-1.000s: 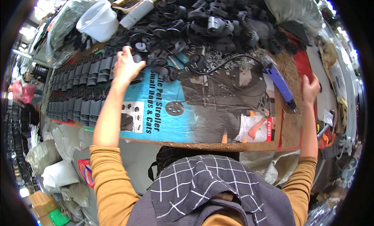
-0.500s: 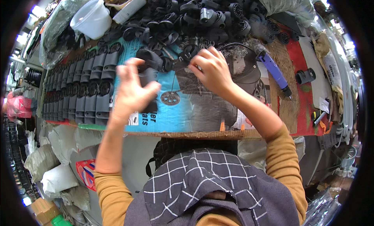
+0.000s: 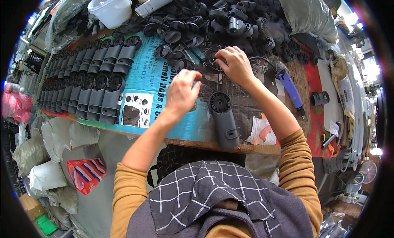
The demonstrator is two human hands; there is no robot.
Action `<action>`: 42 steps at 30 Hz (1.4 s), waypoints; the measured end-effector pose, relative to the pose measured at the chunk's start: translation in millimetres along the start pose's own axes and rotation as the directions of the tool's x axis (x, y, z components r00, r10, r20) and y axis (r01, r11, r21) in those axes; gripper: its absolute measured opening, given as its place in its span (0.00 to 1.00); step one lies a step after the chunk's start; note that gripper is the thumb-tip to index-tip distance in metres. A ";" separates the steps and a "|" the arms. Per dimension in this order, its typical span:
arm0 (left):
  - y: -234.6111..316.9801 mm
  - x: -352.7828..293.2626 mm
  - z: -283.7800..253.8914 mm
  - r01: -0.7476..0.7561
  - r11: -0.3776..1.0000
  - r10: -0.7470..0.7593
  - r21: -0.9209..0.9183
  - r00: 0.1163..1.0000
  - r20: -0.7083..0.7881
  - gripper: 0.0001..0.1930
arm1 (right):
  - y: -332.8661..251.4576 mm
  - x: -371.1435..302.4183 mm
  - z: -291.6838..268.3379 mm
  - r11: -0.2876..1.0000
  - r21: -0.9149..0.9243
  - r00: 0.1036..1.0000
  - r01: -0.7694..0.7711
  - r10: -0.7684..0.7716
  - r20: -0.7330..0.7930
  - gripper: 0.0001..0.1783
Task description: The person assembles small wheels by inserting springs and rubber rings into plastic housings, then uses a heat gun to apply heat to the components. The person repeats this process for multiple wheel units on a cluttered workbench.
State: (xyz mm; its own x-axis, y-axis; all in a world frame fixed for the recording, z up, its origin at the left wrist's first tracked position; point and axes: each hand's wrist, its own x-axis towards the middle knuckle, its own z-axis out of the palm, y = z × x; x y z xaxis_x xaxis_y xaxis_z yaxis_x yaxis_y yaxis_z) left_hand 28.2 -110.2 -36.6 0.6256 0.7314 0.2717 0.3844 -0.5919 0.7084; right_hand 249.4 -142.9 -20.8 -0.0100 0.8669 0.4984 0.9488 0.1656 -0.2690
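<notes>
My left hand (image 3: 179, 94) hovers above the blue printed cardboard (image 3: 172, 125), fingers curled in towards the thumb; whatever they may hold is hidden. Just beyond its fingertips lies a black round part (image 3: 184, 65). My right hand (image 3: 237, 68) is bent at the far middle of the table, fingertips close together over small loose pieces too fine to make out. Nearer me, a dark grey tubular plastic housing (image 3: 225, 123) with a round spoked end lies by the table's front edge, touched by neither hand.
Matching grey housings (image 3: 111, 99) stand in two rows on the left. A heap of black plastic parts (image 3: 230, 20) fills the back. The purple power screwdriver (image 3: 290, 88) lies to the right, and a single housing (image 3: 319, 98) beyond it. At the back left are a white tub (image 3: 110, 10) and a spray can (image 3: 155, 3).
My left hand has moved right and its spread fingers have curled in. A grey housing now lies near the front edge, where none lay before. My right hand stays near the small pieces.
</notes>
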 end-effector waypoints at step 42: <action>37.6 -31.0 50.8 -0.032 0.999 0.035 -0.014 0.937 0.348 0.44 | -41.0 -120.9 -72.5 0.937 0.185 0.952 -0.295 0.272 0.140 0.14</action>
State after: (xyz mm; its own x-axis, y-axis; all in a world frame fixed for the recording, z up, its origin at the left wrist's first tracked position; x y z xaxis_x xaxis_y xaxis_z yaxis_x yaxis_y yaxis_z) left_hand 57.7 -172.3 -51.4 0.8357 0.5467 0.0522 0.3548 -0.6100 0.7086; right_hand 234.6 -288.6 -10.3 0.2041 0.9363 0.2857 0.8338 -0.0134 -0.5519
